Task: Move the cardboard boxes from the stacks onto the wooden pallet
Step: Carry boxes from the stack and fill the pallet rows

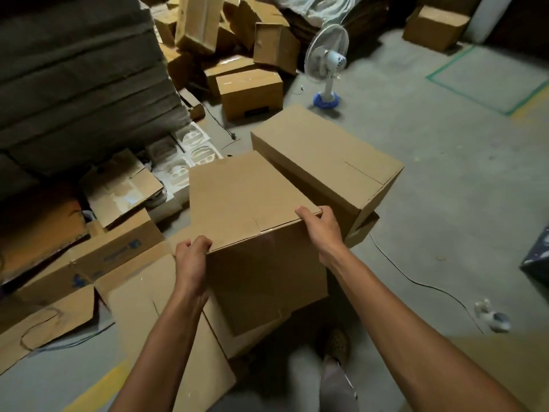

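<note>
A: How far along?
B: Early, I judge. The left hand (191, 257) and right hand (319, 227) grip one box (252, 203) by its near top corners, just beside a second box (326, 156). No pallet shows, and the pile (249, 93) behind waits.

plain brown cardboard box (249, 197), second brown box (326, 162) behind it, white fan (326, 52) with blue base, grey concrete floor (445, 162) with green tape outline (487, 81)

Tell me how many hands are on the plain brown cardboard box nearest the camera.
2. The left hand grips the plain brown cardboard box at its near-left top corner; the right hand grips the near-right top corner. None hidden.
</note>
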